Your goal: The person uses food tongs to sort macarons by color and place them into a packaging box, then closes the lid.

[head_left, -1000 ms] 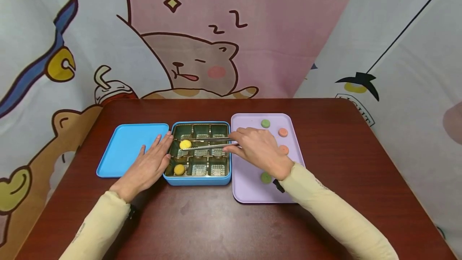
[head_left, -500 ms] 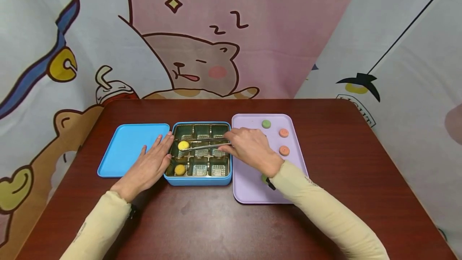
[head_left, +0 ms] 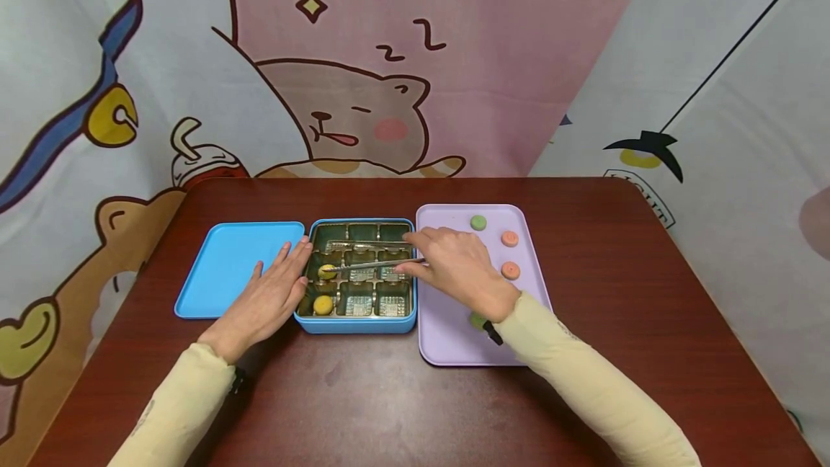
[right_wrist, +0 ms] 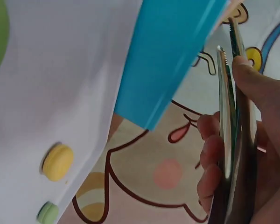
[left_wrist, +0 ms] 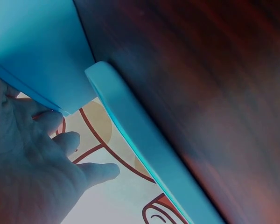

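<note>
The right hand (head_left: 457, 265) holds tongs (right_wrist: 246, 140), tips apart; one yellow cookie (head_left: 326, 276) lies at that hand's nine o'clock. The left hand (head_left: 267, 300) rests by the blue box (head_left: 355, 326).

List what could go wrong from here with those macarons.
First, the tweezers cross over the farther yellow macaron in the blue box, so lifting away might drag or tip it. Second, the right sleeve reaches over the lilac tray close to a partly hidden green macaron, so a sideways move could knock it.
</note>
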`<state>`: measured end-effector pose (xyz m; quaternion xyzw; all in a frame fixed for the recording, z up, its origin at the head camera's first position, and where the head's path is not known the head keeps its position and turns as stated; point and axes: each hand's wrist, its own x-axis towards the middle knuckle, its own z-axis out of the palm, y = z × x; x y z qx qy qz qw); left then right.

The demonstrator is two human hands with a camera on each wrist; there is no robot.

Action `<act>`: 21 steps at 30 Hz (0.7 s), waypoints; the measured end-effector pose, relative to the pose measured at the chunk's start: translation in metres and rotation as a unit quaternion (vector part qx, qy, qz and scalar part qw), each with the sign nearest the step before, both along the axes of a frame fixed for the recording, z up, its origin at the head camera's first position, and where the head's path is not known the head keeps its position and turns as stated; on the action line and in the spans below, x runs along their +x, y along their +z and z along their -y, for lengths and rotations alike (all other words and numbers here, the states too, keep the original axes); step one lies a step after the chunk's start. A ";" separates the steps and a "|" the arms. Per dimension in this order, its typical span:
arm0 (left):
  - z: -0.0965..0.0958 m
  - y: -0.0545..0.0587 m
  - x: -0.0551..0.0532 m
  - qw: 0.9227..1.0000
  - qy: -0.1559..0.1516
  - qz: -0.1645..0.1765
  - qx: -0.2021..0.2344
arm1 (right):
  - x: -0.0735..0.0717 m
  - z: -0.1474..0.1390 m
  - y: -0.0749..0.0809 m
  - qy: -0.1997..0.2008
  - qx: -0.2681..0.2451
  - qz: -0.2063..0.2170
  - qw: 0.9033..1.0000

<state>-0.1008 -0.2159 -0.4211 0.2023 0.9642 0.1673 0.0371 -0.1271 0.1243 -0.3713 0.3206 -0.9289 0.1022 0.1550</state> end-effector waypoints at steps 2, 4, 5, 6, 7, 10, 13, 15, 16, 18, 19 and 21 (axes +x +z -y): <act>0.000 0.000 0.000 1.000 -0.001 0.001 0.000 | 0.002 -0.005 0.003 0.000 -0.005 0.010 1.000; 0.000 0.001 0.000 1.000 -0.001 0.001 0.000 | 0.004 -0.012 0.007 0.001 -0.011 0.020 1.000; 0.000 0.001 0.000 1.000 -0.001 0.001 0.000 | 0.006 -0.015 0.009 0.000 -0.014 0.023 1.000; 0.000 0.001 0.000 1.000 -0.001 0.001 0.000 | 0.007 -0.019 0.010 0.000 -0.018 0.025 1.000; 0.000 0.001 0.000 1.000 -0.001 0.001 0.000 | 0.008 -0.023 0.012 0.000 -0.021 0.027 0.999; 0.000 0.001 -0.001 1.000 0.001 0.002 -0.001 | 0.012 -0.036 0.017 -0.008 -0.032 0.032 0.999; 0.000 0.000 -0.001 1.000 0.001 0.002 -0.002 | 0.015 -0.050 0.022 -0.021 -0.042 0.045 0.998; 0.000 0.000 -0.001 1.000 0.001 0.002 -0.001 | 0.017 -0.060 0.025 -0.030 -0.045 0.053 0.997; 0.000 0.000 -0.001 1.000 0.001 0.002 -0.001 | 0.018 -0.065 0.025 -0.034 -0.048 0.056 0.997; 0.000 0.000 -0.001 1.000 0.001 0.003 0.000 | 0.020 -0.075 0.026 -0.046 -0.052 0.057 0.996; 0.000 0.001 -0.001 1.000 0.001 0.004 0.000 | 0.021 -0.080 0.026 -0.049 -0.056 0.056 0.996; 0.000 0.001 -0.001 1.000 0.001 0.005 0.001 | 0.023 -0.090 0.025 -0.056 -0.066 0.053 0.995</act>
